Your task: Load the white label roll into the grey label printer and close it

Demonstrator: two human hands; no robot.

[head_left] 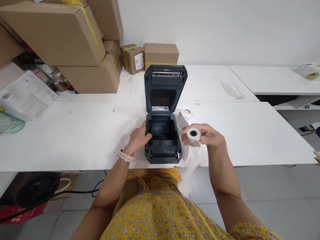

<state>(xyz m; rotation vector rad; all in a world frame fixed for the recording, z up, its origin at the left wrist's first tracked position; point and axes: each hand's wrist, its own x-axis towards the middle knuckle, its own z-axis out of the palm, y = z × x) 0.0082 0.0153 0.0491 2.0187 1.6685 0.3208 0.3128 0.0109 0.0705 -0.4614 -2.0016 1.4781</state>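
Observation:
A dark grey label printer [162,144] stands on the white table with its lid [164,82] tipped up and back. Its inside is bare, with a black roller along the front edge. My left hand [137,139] grips the printer's left side, thumb over the rim and fingers partly hidden. To the right of the printer, my right hand [210,134] has its fingers wrapped round a white paper roll [193,141] with a dark core hole. A blurred loose strip trails from the roll past the table's front edge. Behind this hand, another white roll [184,116] rests beside the printer.
Cardboard boxes [52,36] are stacked at the back left, with two smaller cartons [161,52] against the wall. White boxes and a green can [1,116] stand far left. Black cables [70,192] hang below the table's front edge [251,162]. Another white box [310,71] lies far right.

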